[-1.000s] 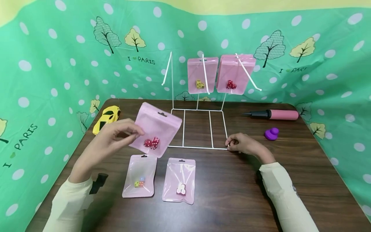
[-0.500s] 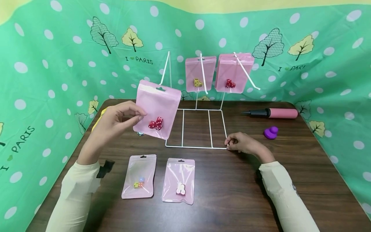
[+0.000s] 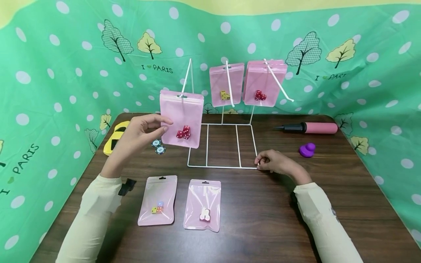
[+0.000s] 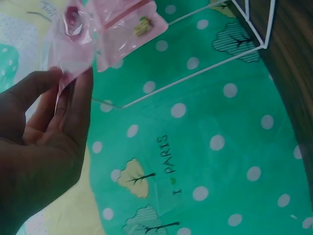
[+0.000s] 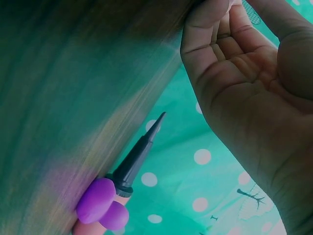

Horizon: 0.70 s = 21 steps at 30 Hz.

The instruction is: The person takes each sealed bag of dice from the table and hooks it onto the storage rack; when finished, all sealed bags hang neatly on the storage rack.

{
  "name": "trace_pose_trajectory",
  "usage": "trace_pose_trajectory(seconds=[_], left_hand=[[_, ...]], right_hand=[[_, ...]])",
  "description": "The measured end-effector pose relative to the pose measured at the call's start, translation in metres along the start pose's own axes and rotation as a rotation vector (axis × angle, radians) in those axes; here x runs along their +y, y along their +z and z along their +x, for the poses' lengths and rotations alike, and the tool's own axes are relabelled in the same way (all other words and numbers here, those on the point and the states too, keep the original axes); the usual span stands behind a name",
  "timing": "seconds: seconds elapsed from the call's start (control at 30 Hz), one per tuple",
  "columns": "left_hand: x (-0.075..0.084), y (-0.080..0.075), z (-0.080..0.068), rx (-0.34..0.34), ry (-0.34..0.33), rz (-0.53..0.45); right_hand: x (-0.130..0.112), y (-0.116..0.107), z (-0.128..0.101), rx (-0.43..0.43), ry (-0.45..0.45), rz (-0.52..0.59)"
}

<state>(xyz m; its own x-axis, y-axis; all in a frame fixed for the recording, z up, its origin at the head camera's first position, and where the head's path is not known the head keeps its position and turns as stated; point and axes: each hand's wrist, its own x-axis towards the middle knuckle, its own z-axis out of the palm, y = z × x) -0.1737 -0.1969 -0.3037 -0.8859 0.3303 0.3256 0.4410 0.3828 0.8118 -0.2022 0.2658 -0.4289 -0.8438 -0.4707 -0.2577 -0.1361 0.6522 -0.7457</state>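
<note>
My left hand (image 3: 139, 133) pinches the left edge of a pink zip bag (image 3: 171, 107) with red dice (image 3: 186, 132) in it. The bag hangs upright at the front end of the rack's left hook (image 3: 186, 75), its hang hole right at the hook's tip. In the left wrist view the thumb and fingers close on the bag (image 4: 73, 44) from both sides. My right hand (image 3: 277, 162) grips the front right corner of the white wire rack (image 3: 222, 167). In the right wrist view its fingertips are cut off at the top edge.
Pink bags with dice hang on the middle (image 3: 226, 78) and right (image 3: 263, 78) hooks. Two more bags (image 3: 164, 190) (image 3: 210, 197) lie in front of the rack. Around it are a yellow toy car (image 3: 115, 140), poker chips (image 3: 160, 150), a pink pump (image 3: 320, 128) and a purple duck (image 3: 307, 150).
The left hand has raised the bag with red dice from above the table to the left hook's tip and turned it upright to face me. The right hand stays on the rack corner.
</note>
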Motion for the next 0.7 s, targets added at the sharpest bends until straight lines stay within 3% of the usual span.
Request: trace_pose_trajectory(seconds=[0.2,0.43,0.7], left_hand=[[-0.013,0.006,0.026,0.055,-0.037,0.047],[-0.026,0.012,0.067,0.11,-0.057,0.093],[-0.038,0.018,0.106,0.156,-0.117,0.046]], right_hand=[[0.001,0.001,0.001,0.002,0.005,-0.006],[0.003,0.001,0.002,0.009,0.01,-0.01],[0.005,0.001,0.002,0.018,0.0,-0.01]])
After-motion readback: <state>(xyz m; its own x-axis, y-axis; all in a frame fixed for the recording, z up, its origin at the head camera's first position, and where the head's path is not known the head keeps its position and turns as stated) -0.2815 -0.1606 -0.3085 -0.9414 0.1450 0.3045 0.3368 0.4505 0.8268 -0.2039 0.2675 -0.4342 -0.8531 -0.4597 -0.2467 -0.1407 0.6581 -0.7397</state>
